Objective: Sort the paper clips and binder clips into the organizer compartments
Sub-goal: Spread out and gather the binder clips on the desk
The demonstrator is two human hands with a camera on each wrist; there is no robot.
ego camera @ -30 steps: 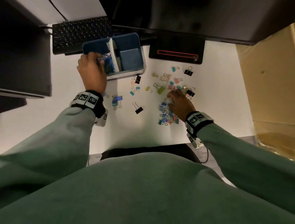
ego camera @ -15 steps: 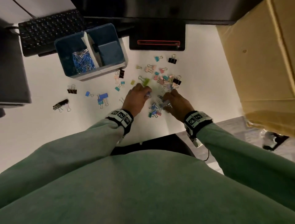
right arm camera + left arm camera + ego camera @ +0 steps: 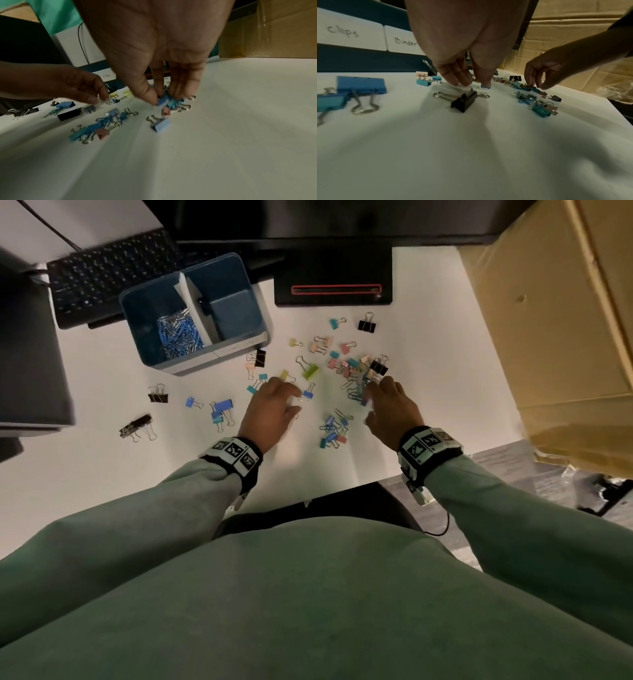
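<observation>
Both hands have spread apart since half a second ago, fingertips down among the scattered clips.

Nearest, my left hand [image 3: 270, 409] presses a small blue clip [image 3: 485, 87]; my right hand [image 3: 390, 405] pinches a blue binder clip [image 3: 162, 101], metal loops toward me. Farther across the white desk [image 3: 428, 337], the blue plastic organizer [image 3: 219, 356] holds thin wire paper clips [image 3: 178, 333] in its left compartment.

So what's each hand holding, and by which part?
Right hand pinches a blue binder clip by its body; left hand only touches a small clip.
</observation>
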